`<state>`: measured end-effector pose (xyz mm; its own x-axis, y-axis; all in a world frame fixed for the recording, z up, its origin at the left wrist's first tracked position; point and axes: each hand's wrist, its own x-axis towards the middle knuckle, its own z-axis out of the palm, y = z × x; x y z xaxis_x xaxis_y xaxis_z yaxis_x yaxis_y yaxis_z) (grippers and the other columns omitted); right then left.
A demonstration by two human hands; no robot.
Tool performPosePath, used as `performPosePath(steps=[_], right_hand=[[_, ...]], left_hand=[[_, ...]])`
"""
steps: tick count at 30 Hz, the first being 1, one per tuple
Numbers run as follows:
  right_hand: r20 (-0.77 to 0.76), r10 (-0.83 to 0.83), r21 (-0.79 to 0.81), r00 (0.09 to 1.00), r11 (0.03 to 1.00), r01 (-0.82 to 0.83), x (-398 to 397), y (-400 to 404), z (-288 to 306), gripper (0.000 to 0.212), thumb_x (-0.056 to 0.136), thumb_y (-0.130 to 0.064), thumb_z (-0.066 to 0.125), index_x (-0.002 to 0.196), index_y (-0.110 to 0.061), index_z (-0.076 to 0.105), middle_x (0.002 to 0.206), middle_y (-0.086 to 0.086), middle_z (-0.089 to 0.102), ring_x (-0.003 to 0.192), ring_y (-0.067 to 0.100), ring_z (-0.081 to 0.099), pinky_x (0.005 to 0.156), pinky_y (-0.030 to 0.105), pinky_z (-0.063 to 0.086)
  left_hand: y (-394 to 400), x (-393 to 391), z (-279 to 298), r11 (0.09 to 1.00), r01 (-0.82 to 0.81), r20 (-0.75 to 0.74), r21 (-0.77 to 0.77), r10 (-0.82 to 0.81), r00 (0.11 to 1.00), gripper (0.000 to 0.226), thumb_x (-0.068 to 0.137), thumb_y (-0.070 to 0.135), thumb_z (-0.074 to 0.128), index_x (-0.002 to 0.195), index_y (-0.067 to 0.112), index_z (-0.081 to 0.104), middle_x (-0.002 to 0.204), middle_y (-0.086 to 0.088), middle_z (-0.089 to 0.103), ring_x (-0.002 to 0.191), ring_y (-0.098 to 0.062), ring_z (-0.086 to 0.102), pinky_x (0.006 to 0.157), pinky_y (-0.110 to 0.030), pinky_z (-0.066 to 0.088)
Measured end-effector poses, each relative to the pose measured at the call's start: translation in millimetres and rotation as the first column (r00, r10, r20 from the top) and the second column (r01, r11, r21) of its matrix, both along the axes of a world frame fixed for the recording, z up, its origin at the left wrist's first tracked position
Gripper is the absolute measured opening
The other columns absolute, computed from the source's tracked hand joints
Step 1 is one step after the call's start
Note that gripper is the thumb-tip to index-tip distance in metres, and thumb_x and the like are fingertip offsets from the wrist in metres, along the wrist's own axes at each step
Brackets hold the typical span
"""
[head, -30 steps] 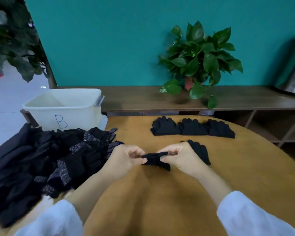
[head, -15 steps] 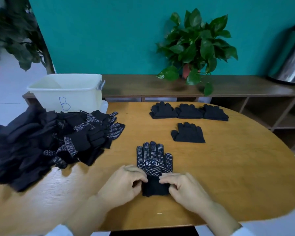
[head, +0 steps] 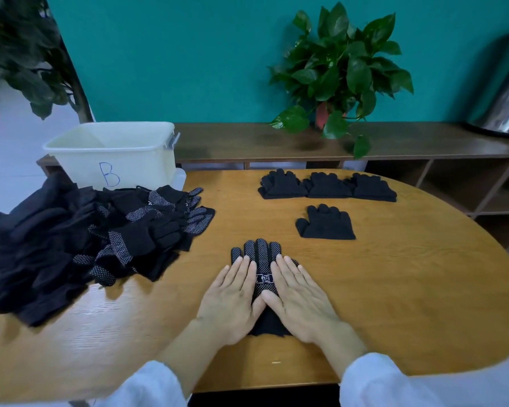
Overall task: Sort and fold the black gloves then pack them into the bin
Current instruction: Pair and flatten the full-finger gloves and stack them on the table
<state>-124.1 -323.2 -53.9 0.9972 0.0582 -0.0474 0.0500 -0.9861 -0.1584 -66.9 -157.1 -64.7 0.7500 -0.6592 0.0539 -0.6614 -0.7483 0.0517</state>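
Knit fabric is what we have under us: a dotted glove (head: 257, 261) lying flat on the desk (head: 394, 289), fingers pointing away, cuff toward us. Our left hand (head: 232, 301) and right hand (head: 299, 302) both lie on it with straight, spread fingers, pressing and grasping nothing. We judge it light, soft and limp, so it should crease wherever we bend it and will not hold shape unless pressed. The rubbery dots likely grip the wood and our palms a little. For the fold, we would pinch the cuff edge or the fingertips, not the middle. Folded gloves (head: 326, 188) sit in a row further back, one more (head: 326, 223) nearer, the unsorted pile (head: 94, 239) to the left, just in front of the bin (head: 115, 154).
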Motion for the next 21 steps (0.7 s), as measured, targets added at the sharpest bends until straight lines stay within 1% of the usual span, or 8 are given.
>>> performPosePath(steps=[2, 7, 9, 11, 14, 17, 19, 21], right_hand=[[-0.012, 0.018, -0.005, 1.0, 1.0, -0.018, -0.5, -5.1, -0.1, 0.103, 0.066, -0.072, -0.035, 0.152, -0.019, -0.017, 0.159, -0.004, -0.024, 0.143, 0.007, -0.027, 0.118, 0.029, -0.015], [-0.032, 0.048, -0.029, 0.998, 0.998, -0.048, -1.2, -7.4, 4.8, 0.09, 0.075, -0.068, -0.023, 0.151, -0.02, -0.018, 0.159, -0.005, -0.024, 0.143, 0.005, -0.027, 0.118, 0.027, -0.017], [-0.037, 0.055, -0.026, 0.998, 0.998, -0.056, -0.1, -8.7, 10.1, 0.084, 0.082, -0.067, -0.015, 0.152, -0.02, -0.016, 0.16, -0.006, -0.022, 0.143, 0.004, -0.026, 0.117, 0.026, -0.017], [-0.043, 0.058, -0.017, 0.997, 0.998, -0.059, 0.9, -8.9, 18.6, 0.079, 0.086, -0.063, -0.007, 0.152, -0.02, -0.016, 0.159, -0.006, -0.022, 0.143, 0.003, -0.025, 0.117, 0.025, -0.017], [-0.045, 0.058, -0.004, 0.997, 0.998, -0.058, 5.0, -3.9, 34.1, 0.078, 0.088, -0.062, -0.005, 0.153, -0.02, -0.014, 0.159, -0.007, -0.021, 0.143, 0.002, -0.024, 0.116, 0.023, -0.017], [-0.005, 0.079, -0.006, 0.997, 0.997, -0.079, 14.4, 9.3, 48.2, 0.078, 0.088, -0.06, -0.003, 0.155, -0.019, -0.007, 0.161, -0.007, -0.013, 0.144, 0.001, -0.018, 0.114, 0.02, -0.016], [0.035, 0.11, -0.005, 0.993, 0.994, -0.109, 22.2, 22.0, 55.2, 0.082, 0.086, -0.061, -0.004, 0.156, -0.018, 0.002, 0.163, -0.006, -0.002, 0.147, 0.002, -0.01, 0.113, 0.018, -0.015], [0.086, 0.146, 0.015, 0.986, 0.989, -0.148, 30.9, 36.6, 59.2, 0.095, 0.08, -0.067, -0.013, 0.155, -0.017, 0.017, 0.162, -0.004, 0.015, 0.148, 0.004, 0.004, 0.111, 0.015, -0.013]], left_hand=[[2.2, -1.9, 3.8, 1.0, 0.003, -0.067, 0.024, -0.001, 0.998, 0.115, 0.054, 0.066, -0.05, 0.15, 0.013, -0.019, 0.152, 0.002, -0.027, 0.147, -0.014, -0.023, 0.118, -0.032, -0.017], [12.0, 0.5, 6.3, 1.0, -0.022, -0.081, 0.01, 0.023, 0.996, 0.11, 0.051, 0.069, -0.05, 0.143, 0.014, -0.026, 0.157, 0.0, -0.025, 0.145, -0.014, -0.026, 0.118, -0.031, -0.019], [20.9, 2.2, 7.7, 1.0, -0.027, -0.111, -0.006, 0.027, 0.993, 0.107, 0.054, 0.073, -0.046, 0.142, 0.014, -0.027, 0.16, -0.003, -0.024, 0.145, -0.014, -0.027, 0.117, -0.03, -0.019], [31.6, 3.0, 11.6, 0.999, -0.023, -0.103, -0.039, 0.019, 0.994, 0.098, 0.066, 0.073, -0.036, 0.144, 0.014, -0.027, 0.16, -0.003, -0.023, 0.144, -0.013, -0.028, 0.116, -0.028, -0.019], [49.1, 0.9, 23.1, 0.997, -0.042, -0.068, -0.072, 0.037, 0.997, 0.086, 0.083, 0.066, -0.016, 0.15, 0.013, -0.021, 0.16, -0.001, -0.021, 0.145, -0.011, -0.026, 0.116, -0.025, -0.018], [67.9, 1.7, 34.6, 0.993, -0.061, -0.073, -0.104, 0.054, 0.996, 0.08, 0.09, 0.06, -0.003, 0.155, 0.013, -0.012, 0.159, 0.004, -0.019, 0.146, -0.007, -0.022, 0.114, -0.02, -0.018], [83.5, 5.5, 41.8, 0.987, -0.073, -0.055, -0.144, 0.066, 0.996, 0.081, 0.089, 0.059, -0.002, 0.156, 0.013, -0.004, 0.162, 0.005, -0.01, 0.147, -0.004, -0.016, 0.111, -0.014, -0.019], [103.8, 15.1, 49.0, 0.976, -0.111, -0.053, -0.186, 0.103, 0.993, 0.072, 0.097, 0.052, 0.006, 0.157, 0.013, 0.005, 0.164, 0.003, 0.003, 0.149, -0.005, -0.005, 0.109, -0.011, -0.016]])
